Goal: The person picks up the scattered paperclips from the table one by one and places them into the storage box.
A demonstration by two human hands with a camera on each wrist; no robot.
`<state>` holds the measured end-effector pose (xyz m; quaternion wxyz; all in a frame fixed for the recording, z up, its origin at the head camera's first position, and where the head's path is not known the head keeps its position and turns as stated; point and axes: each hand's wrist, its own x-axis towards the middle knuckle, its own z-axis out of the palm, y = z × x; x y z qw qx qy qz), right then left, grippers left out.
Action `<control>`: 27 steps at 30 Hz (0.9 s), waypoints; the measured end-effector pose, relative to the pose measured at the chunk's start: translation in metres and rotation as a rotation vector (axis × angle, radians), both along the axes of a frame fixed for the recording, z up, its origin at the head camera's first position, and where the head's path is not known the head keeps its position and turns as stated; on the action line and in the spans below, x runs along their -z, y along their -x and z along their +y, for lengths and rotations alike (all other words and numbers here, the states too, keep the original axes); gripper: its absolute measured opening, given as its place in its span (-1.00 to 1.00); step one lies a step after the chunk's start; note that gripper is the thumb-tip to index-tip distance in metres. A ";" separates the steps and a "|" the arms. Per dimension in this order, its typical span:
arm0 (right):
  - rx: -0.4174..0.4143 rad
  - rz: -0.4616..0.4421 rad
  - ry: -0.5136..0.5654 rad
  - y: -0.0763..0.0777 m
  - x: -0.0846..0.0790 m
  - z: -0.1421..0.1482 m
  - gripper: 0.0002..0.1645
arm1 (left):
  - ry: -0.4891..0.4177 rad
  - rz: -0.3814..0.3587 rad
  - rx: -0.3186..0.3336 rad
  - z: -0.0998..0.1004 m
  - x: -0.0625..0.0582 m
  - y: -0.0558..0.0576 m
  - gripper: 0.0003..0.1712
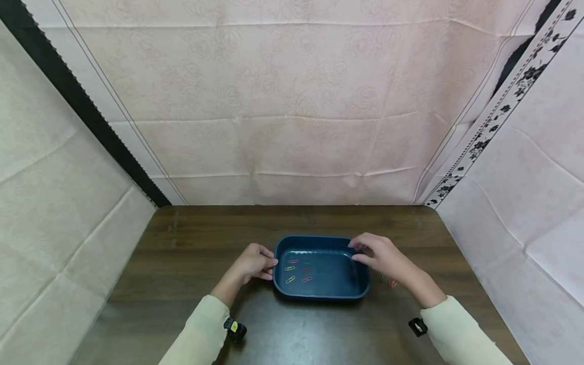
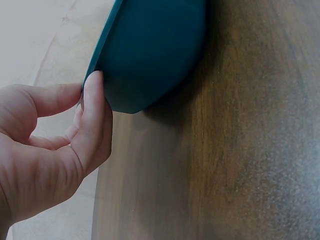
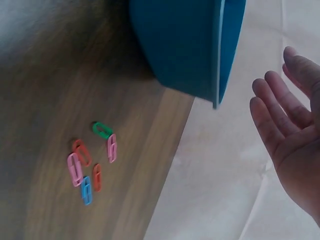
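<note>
A dark blue rectangular tray (image 1: pixel 339 276) sits on the wooden table with several paper clips (image 1: pixel 306 280) in its left half, in pink, yellow, green and red. My left hand (image 1: pixel 253 262) pinches the tray's left rim between thumb and fingers; the left wrist view shows the fingertips on the outer wall (image 2: pixel 150 50). Over the tray's upper right corner is my right hand (image 1: pixel 385 256), its fingers loosely bent and holding nothing. In the right wrist view that hand (image 3: pixel 295 125) appears beside the tray's rim (image 3: pixel 218 60), a gap between them.
Several loose paper clips, including a green clip (image 3: pixel 102 130) and a blue clip (image 3: pixel 86 190), lie on the table right of the tray, partly hidden by my right forearm in the head view. Pale patterned cloth (image 1: pixel 292 126) hangs behind the table (image 1: pixel 196 253) and along both sides.
</note>
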<state>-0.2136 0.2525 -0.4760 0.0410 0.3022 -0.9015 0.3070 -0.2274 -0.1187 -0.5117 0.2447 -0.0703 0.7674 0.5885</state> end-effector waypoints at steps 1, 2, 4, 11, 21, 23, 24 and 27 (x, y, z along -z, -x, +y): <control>0.007 0.002 0.007 -0.002 0.000 0.003 -0.69 | 0.001 0.001 0.000 0.000 0.000 0.000 -0.77; 0.014 0.009 0.009 -0.003 0.001 0.006 -0.68 | 0.003 0.002 0.000 0.000 0.000 0.000 -0.77; 0.023 0.022 0.014 -0.006 0.001 0.011 -0.66 | 0.003 0.004 0.001 0.001 -0.001 0.000 -0.76; 0.071 0.059 -0.015 -0.012 0.006 0.032 -0.58 | 0.014 0.013 0.001 0.000 -0.002 -0.002 -0.76; 0.102 0.145 -0.108 -0.007 0.020 0.061 -0.52 | 0.011 0.011 -0.002 0.000 -0.001 -0.001 -0.76; 0.099 0.146 -0.119 -0.006 0.024 0.066 -0.51 | 0.014 0.015 0.003 0.000 -0.002 0.000 -0.76; 0.096 0.145 -0.124 -0.006 0.026 0.068 -0.50 | 0.013 0.012 0.000 0.000 -0.002 0.000 -0.76; 0.096 0.119 -0.137 -0.005 0.031 0.073 -0.50 | 0.014 0.010 0.001 0.000 -0.002 0.000 -0.77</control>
